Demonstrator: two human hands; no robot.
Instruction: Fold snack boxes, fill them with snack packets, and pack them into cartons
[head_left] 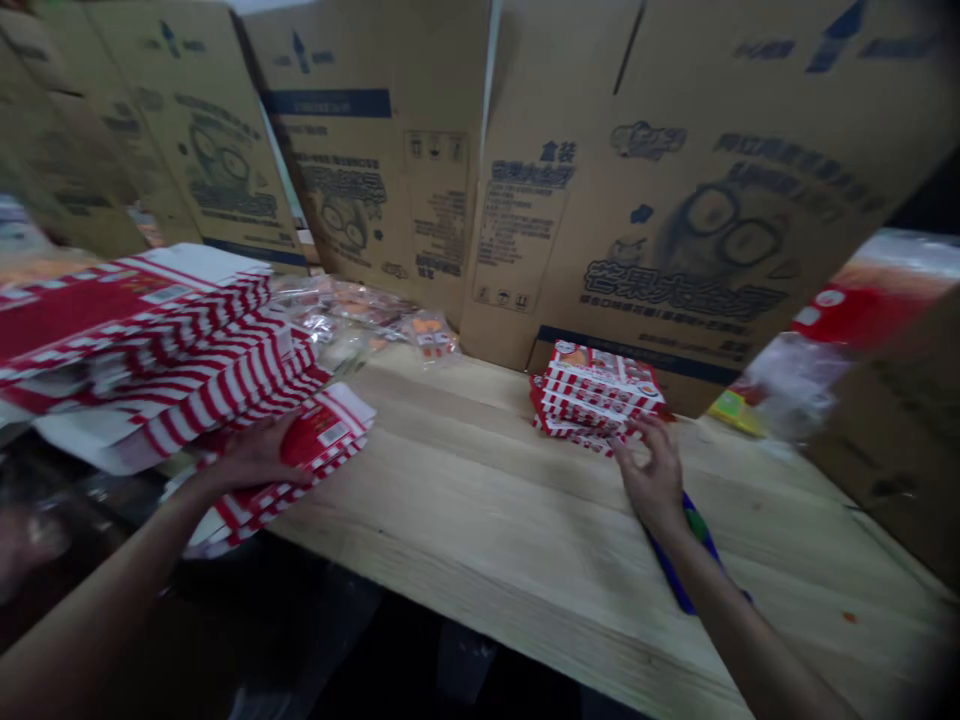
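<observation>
My left hand [259, 458] grips a red-and-white striped carton [330, 425] at the front left table edge, its thumb and fingers apart across the top face. More striped cartons [195, 370] are piled just beyond it. On the right, my right hand [654, 470] has its thumb and fingers curled at the near right corner of a small stack of printed red-and-white packs [596, 390]. Blur hides whether the fingers hold one of the packs. Below that wrist lies a blue flat object with a green spot [697, 525], partly covered by the forearm.
Large brown cardboard boxes [420, 180] stand along the back of the wooden table [465, 500]. Small clear packets [431, 335] with orange contents lie at the back left. Plastic bags [799, 385] and another cardboard box [892, 450] are on the right.
</observation>
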